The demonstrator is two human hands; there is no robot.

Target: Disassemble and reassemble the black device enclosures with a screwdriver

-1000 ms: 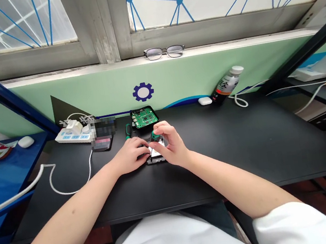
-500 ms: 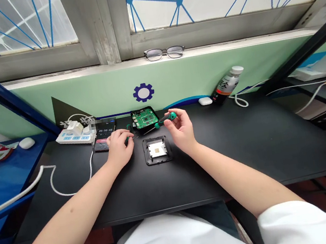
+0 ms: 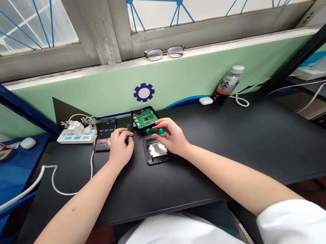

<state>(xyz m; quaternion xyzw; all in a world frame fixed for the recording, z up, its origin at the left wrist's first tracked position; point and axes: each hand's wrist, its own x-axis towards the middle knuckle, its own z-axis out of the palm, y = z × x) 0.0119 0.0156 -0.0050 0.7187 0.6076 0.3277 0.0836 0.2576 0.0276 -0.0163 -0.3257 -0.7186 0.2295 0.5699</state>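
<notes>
My right hand (image 3: 174, 137) is closed on a screwdriver (image 3: 154, 130) with a green-and-black handle, held nearly level between thumb and fingers. Just behind it, a green circuit board (image 3: 145, 117) sits in an open black case. Below the hand lies a square black cover (image 3: 148, 157) with a silver metal plate (image 3: 156, 149), its right side partly hidden by the fingers. My left hand (image 3: 120, 146) rests on the table, fingers closed on a second green-and-black handle (image 3: 129, 130), apparently another screwdriver. A few tiny metal pieces (image 3: 136, 136), perhaps screws, lie between the hands.
A phone (image 3: 106, 127) showing a timer lies behind my left hand, beside a white power strip (image 3: 74, 137) with a trailing white cable (image 3: 55, 184). A bottle (image 3: 228, 84) and white earbud case (image 3: 206, 100) are at the back right. Glasses (image 3: 165, 53) rest on the sill.
My right hand has moved left and slightly down with the screwdriver, which has swung from a slant to nearly level. My left hand has stayed in place.
</notes>
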